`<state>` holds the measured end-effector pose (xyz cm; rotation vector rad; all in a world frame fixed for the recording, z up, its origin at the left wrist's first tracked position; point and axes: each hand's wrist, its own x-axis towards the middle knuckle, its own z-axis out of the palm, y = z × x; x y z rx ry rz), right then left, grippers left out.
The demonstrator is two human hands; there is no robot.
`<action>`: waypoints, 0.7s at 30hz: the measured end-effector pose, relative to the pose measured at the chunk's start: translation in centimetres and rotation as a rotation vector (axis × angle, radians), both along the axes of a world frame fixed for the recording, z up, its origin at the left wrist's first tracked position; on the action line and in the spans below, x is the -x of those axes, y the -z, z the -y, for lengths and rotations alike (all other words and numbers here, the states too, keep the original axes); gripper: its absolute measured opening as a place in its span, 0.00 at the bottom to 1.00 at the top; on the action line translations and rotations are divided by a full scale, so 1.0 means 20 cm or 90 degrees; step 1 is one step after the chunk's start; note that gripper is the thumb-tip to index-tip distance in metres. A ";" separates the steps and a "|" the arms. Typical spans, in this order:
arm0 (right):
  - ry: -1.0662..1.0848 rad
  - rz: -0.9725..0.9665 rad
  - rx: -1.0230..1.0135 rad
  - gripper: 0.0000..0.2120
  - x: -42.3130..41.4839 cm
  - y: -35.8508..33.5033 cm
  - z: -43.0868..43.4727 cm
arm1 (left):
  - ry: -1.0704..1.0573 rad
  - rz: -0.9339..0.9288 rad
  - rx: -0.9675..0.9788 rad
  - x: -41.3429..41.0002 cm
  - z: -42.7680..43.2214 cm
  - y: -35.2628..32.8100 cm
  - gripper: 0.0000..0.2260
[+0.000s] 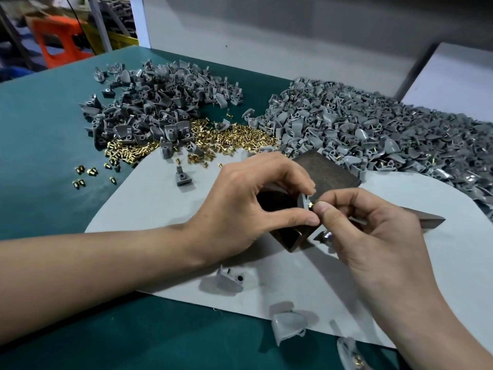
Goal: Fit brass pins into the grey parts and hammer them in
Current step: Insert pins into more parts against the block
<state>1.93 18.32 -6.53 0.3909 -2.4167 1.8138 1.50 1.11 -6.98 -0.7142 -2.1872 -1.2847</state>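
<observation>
Pinching a small grey part [304, 202] between thumb and forefinger, the left hand [253, 201] holds it up over a dark metal block [329, 172]. The right hand [373, 236] has a brass pin [310, 205] nipped at its thumb tip, right against the part. Only a tiny gold speck of the pin shows, so I can't tell how far in it sits. Most of the part is covered by fingers too.

The block sits on a pale grey sheet [160, 209] over the green mat [48, 134], and the hands hide its near end. A dark wedge-shaped piece [426, 217] pokes out from behind the right hand, no idea what it is.

Further back there's a heap of loose brass pins [234, 136] between two piles of grey parts, the left pile [160, 97] and a bigger right pile [373, 124] that runs off the frame edge. A few stray parts [229, 280] lie near the wrists. One at the bottom edge is cut off and blurry.
</observation>
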 end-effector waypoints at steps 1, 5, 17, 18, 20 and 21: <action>0.002 0.002 0.001 0.03 0.00 0.00 0.00 | 0.002 0.003 -0.004 0.00 0.00 0.00 0.12; -0.004 0.007 0.014 0.02 0.00 0.00 0.00 | 0.005 -0.005 0.003 0.00 0.00 0.00 0.11; -0.015 0.016 0.020 0.01 0.00 0.00 -0.02 | 0.017 -0.012 0.021 0.00 0.01 0.02 0.07; -0.015 0.018 0.025 0.01 0.00 0.00 -0.02 | 0.022 -0.007 0.018 0.00 0.02 0.02 0.07; -0.014 0.023 0.034 0.01 0.00 0.00 -0.02 | 0.031 0.000 0.013 0.00 0.02 0.02 0.08; -0.014 0.025 0.036 0.01 0.01 0.00 -0.02 | 0.032 0.000 0.012 0.00 0.02 0.02 0.08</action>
